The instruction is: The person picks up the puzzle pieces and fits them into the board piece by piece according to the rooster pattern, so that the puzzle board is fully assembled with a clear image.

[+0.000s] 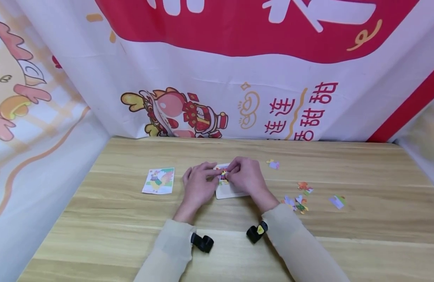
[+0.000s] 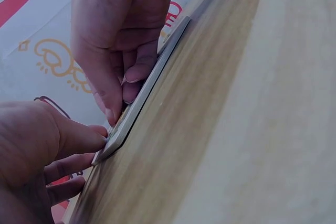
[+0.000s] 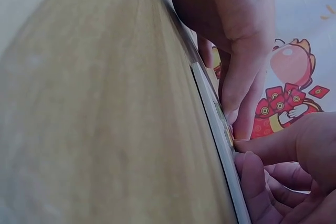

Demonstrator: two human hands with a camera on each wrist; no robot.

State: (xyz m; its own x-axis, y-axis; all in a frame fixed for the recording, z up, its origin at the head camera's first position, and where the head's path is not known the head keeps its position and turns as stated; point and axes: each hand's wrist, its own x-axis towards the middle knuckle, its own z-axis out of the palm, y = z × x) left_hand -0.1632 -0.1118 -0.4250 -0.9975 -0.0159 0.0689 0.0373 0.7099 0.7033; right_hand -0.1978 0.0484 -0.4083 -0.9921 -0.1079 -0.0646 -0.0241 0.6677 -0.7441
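Right on the worktop, loose pieces lie scattered, presumably to suit the right hand's reach. Between the hands the board lies flat. The left hand, thumb and forefinger fairly straight, presses at its left side, likely to stop sliding; the right hand seems to pinch a piece on it. Left, the card faces up, perhaps for reference. Only the head view shows its picture; only the wrist views show the board's thin side.
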